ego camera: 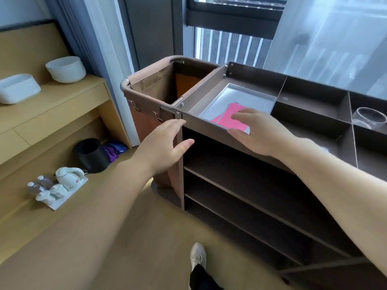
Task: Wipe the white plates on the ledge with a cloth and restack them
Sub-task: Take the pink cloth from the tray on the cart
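My left hand (165, 147) beside cart (251, 185) corner post, fingers spread, grip open, holding nothing. My right hand (257, 132) over pink cloth (227, 118) in grey tray (240, 95) on cart top, fingers straight, grip open; contact unclear. Far left: stack of white plates (66, 69) on wooden ledge (62, 95), well apart from both hands.
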Demonstrator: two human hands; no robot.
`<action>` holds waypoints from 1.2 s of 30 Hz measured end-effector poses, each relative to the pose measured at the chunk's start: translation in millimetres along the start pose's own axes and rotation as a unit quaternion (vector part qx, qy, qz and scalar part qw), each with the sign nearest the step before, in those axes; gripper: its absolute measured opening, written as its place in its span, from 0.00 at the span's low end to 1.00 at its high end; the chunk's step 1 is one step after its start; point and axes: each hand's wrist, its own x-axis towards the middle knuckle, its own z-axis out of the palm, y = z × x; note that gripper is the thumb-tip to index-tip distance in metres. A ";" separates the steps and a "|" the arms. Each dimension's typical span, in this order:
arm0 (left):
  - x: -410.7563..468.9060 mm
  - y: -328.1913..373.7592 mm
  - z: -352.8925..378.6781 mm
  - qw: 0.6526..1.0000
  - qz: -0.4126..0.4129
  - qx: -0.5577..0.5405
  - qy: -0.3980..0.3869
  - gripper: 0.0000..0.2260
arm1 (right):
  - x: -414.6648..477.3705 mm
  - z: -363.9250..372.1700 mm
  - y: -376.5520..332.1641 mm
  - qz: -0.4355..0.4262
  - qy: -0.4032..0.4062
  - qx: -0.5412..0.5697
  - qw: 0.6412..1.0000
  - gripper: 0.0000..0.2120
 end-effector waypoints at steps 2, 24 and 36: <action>24.8 -3.6 -0.6 1.000 0.016 0.006 -0.002 0.26 | 18.2 -0.8 13.9 0.017 0.002 0.001 1.000 0.22; 275.6 -11.0 57.3 0.942 0.208 0.099 -0.244 0.19 | 159.2 39.5 96.7 0.137 -0.192 -0.101 0.967 0.16; 301.4 -25.0 62.5 0.909 0.294 0.076 -0.287 0.18 | 168.0 53.1 88.5 0.236 -0.221 -0.122 0.939 0.07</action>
